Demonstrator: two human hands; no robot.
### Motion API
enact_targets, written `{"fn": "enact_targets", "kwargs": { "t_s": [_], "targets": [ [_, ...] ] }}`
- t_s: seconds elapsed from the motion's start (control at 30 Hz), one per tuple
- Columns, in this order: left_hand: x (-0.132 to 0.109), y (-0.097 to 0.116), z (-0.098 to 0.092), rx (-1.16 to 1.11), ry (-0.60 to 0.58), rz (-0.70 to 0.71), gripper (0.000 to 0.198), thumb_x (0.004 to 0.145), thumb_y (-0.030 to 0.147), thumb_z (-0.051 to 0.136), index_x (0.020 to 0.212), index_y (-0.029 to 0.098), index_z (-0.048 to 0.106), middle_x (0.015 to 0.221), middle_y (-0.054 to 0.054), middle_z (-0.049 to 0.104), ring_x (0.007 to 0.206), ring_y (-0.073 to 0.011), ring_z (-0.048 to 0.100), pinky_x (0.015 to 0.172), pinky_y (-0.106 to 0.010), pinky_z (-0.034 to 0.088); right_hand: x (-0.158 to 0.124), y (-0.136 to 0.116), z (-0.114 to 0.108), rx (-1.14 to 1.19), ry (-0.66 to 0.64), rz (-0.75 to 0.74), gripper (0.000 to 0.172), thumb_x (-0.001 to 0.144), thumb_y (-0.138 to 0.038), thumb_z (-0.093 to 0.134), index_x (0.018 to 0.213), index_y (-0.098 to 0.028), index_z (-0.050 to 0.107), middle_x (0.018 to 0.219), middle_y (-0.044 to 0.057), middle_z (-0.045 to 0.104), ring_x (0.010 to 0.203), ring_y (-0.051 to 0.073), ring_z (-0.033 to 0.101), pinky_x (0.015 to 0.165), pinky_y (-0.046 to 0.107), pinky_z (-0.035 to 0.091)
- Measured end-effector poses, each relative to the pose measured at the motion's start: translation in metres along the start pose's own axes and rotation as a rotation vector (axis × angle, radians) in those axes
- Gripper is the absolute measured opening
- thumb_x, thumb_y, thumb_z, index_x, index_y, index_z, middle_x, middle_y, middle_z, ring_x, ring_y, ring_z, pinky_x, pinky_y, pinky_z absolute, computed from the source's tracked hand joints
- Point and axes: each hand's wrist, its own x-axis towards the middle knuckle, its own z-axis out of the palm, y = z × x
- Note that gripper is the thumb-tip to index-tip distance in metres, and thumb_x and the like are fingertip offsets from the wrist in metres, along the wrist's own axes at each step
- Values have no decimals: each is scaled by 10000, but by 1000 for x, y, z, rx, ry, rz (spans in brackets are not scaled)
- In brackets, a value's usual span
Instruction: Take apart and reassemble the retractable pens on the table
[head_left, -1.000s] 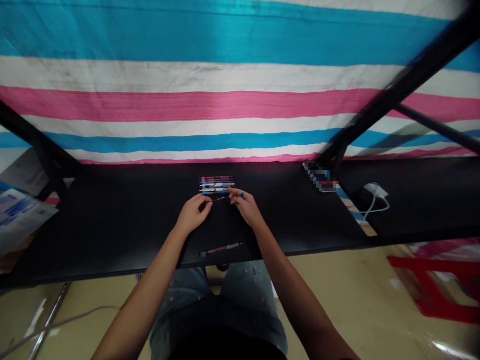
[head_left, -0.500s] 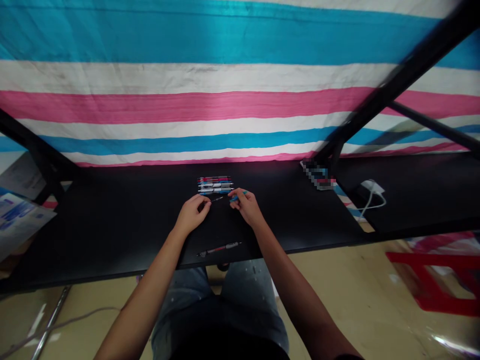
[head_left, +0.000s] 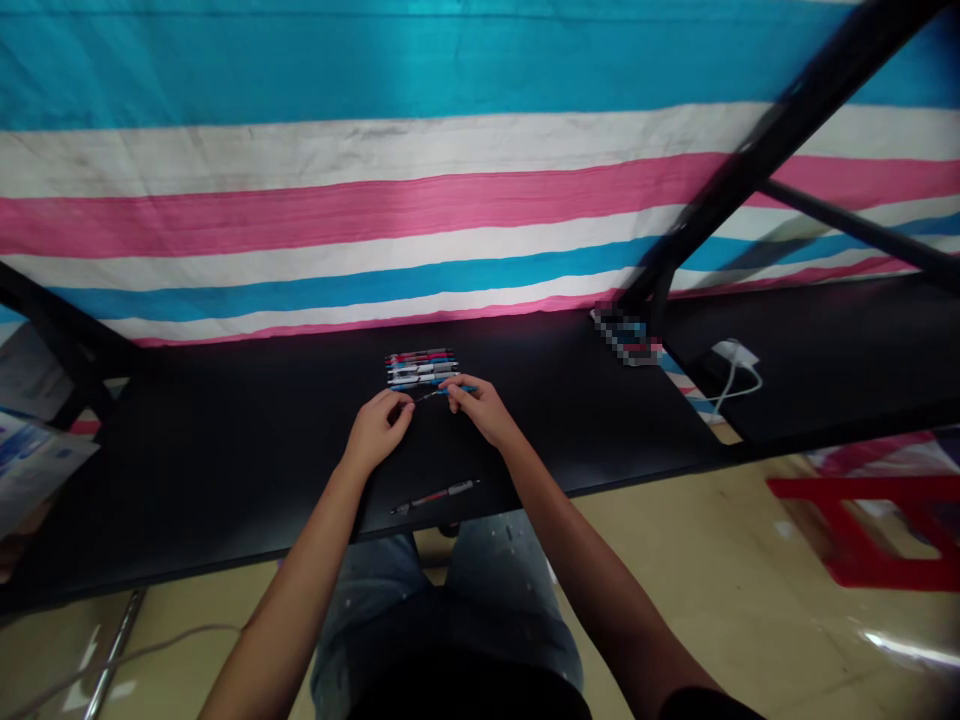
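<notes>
My left hand (head_left: pixel 380 428) pinches a thin pen refill (head_left: pixel 424 398), its far end pointing right. My right hand (head_left: pixel 478 408) holds a blue pen barrel (head_left: pixel 466 388) between thumb and fingers. The refill's free end meets the left end of the barrel; whether it is inside cannot be made out. Just beyond both hands lies a row of several pens (head_left: pixel 421 367), side by side. Nearer my body, a grey and red pen (head_left: pixel 435 497) lies by itself on the black table (head_left: pixel 247 450).
A striped cloth (head_left: pixel 337 220) hangs behind the table. On the right are a blurred-out object (head_left: pixel 628 336), a white charger with a cable (head_left: pixel 736 353) and a red plastic stool (head_left: pixel 847 540). Papers (head_left: pixel 37 460) are at the left, near black metal legs.
My right hand has brought the blue barrel leftward, closing the gap to the refill in my left hand. The view has tilted slightly.
</notes>
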Motion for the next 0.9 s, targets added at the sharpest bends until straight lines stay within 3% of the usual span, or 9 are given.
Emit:
{"fn": "enact_targets", "kwargs": {
  "t_s": [0.47,0.9],
  "targets": [
    [-1,4,-2,-22,-30,19,188,982,293,546,984,191,705,928,-50,673,731,-155,610,692,-285,489,0,-3,0,-33,-7,21,405,872,-570,667,903,-173,741,608,-27,541,594,130,481,619,274,351],
    [-3,4,-1,-2,-102,6,247,992,381,562,955,205,731,854,-41,688,705,-155,629,646,-274,473,1,-4,2,35,-13,118,469,816,-630,696,706,-178,641,524,-41,507,442,96,430,459,248,324]
  ]
}}
